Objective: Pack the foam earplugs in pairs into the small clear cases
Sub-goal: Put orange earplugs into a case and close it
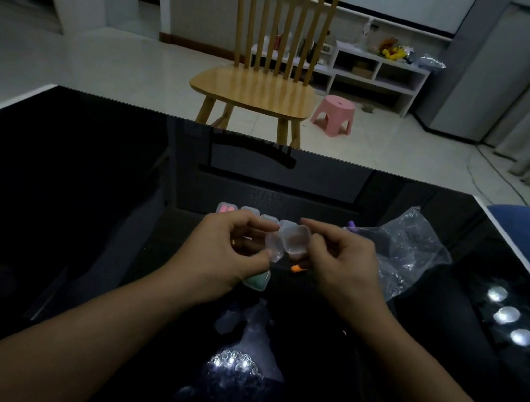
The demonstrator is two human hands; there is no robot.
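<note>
Small clear case point(286, 243) hinged open above the dark table point(87, 193), left hand point(226, 251) pinching its lid side between thumb and curled fingers, right hand point(340, 262) pinching its other half, orange earplug point(297, 268) just below right fingertips, row of cases point(248, 213) beyond the knuckles

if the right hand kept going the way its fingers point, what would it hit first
The right hand points left, toward the left hand. The open clear case both hands hold comes first; it already touches it. Beyond that, probably the left hand's fingertips, though depth is unclear.
</note>
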